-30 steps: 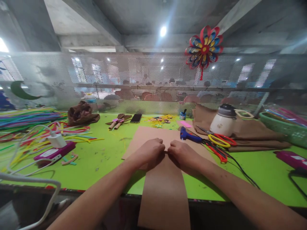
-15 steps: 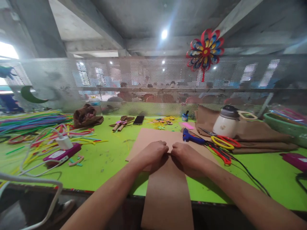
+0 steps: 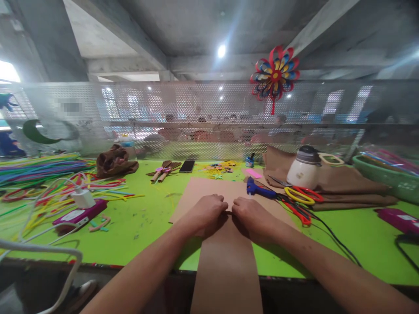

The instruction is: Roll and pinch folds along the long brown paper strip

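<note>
A strip of brown paper [image 3: 227,270] runs from under my hands over the table's near edge toward me. My left hand [image 3: 211,211] is closed on the left side of its far end, with the fingers curled inward. On the right side, my right hand [image 3: 248,213] pinches the same end, which looks rolled or folded into a thin dark edge between the hands. Beneath both hands lies a larger flat brown sheet [image 3: 199,192]. Close beyond my right hand, a blue glue gun [image 3: 262,189] rests on the sheet. My fingertips are partly hidden.
Scissors with red and yellow handles [image 3: 299,196] lie right, near a white bottle [image 3: 304,168] and folded brown paper [image 3: 350,179]. A purple power strip [image 3: 80,216] with white cables sits left, beside colourful strips [image 3: 39,170]. A phone [image 3: 187,166] lies farther back.
The view has shifted slightly, so the surroundings sit a little farther left and lower. Both hands keep their grip on the paper strip, with hardly any movement.
</note>
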A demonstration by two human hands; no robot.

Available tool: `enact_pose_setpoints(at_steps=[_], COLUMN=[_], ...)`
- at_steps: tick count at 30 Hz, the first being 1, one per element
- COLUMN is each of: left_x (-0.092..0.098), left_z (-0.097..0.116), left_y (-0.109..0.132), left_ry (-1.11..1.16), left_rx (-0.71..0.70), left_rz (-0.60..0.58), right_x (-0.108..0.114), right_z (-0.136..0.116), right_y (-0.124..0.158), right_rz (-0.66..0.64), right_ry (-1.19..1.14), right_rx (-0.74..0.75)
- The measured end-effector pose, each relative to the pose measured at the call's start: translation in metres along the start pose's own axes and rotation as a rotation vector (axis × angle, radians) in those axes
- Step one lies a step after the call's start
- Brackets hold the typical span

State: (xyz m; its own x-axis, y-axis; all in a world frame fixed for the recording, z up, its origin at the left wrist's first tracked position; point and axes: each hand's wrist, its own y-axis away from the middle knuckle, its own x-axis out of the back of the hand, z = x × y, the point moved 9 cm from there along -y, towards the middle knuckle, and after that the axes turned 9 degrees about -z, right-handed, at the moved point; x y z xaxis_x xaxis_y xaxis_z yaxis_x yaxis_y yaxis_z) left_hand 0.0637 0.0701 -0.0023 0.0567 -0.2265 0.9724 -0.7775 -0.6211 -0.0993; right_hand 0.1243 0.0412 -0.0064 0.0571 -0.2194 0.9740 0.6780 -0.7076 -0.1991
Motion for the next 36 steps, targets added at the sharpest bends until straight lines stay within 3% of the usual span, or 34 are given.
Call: enact_pose_setpoints(at_steps=[15, 23, 36], left_x=[0.006, 0.001, 0.004], left_z=[0.001, -0.013, -0.008], left_y=[0.004, 0.007, 0.016], left_ry=[0.004, -0.023, -0.012], left_rx=[0.003, 0.078, 0.050], left_rz=[-0.012, -0.058, -0.001], right_x=[0.001, 0.002, -0.007], right_z=[0.001, 0.005, 0.004], right_y=[0.006, 0.009, 0.012], right_rz=[-0.014, -0.032, -0.035], right_ry=[-0.021, -0.010, 0.048], right_rx=[0.002, -0.021, 0.013])
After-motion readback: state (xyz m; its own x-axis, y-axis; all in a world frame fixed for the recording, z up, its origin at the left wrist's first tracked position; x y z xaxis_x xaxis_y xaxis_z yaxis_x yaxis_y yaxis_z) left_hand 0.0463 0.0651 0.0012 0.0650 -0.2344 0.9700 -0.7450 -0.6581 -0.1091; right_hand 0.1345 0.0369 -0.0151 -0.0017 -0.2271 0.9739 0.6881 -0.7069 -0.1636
